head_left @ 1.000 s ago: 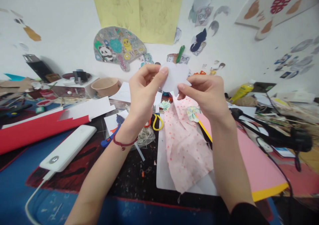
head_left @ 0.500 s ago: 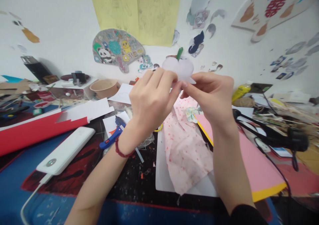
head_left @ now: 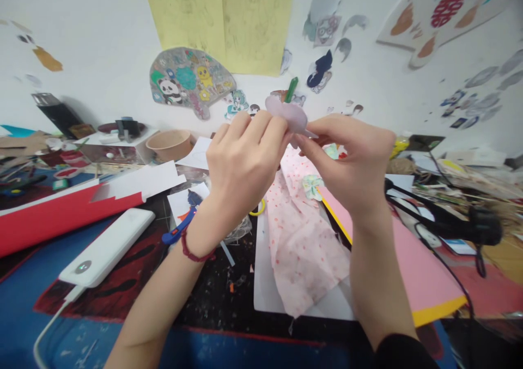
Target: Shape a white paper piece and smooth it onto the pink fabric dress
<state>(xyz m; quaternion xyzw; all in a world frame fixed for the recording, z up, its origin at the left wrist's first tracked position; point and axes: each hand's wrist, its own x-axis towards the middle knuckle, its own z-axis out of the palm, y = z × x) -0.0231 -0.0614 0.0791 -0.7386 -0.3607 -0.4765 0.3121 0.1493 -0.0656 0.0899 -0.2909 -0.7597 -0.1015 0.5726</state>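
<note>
Between my two hands, raised above the table, is a pale lilac paper cutout [head_left: 291, 115] with rounded lobes, tilted and partly hidden by fingers. My left hand [head_left: 247, 159] pinches its lower left side, knuckles toward me. With thumb and fingertips, my right hand [head_left: 347, 156] grips the lower right edge, its fingertips close to the left ones. A green pointed piece [head_left: 291, 90] shows just above the cutout; whether it is joined to it I cannot tell. Below the hands lies pink dotted fabric [head_left: 302, 249], with a small pale green bow [head_left: 312, 187] beside it.
A blue glue gun [head_left: 180, 228] lies behind my left wrist. At left are a white power bank [head_left: 108, 246] with a cable and red card [head_left: 61, 216]. Pink card [head_left: 425, 265] and a black clamp-like stand [head_left: 449, 219] are at right. A round bowl [head_left: 169, 144] stands behind.
The paper cutout has turned and tipped, so it looks narrower now. My right hand has shifted slightly right and rotated, while my left hand has moved a little left.
</note>
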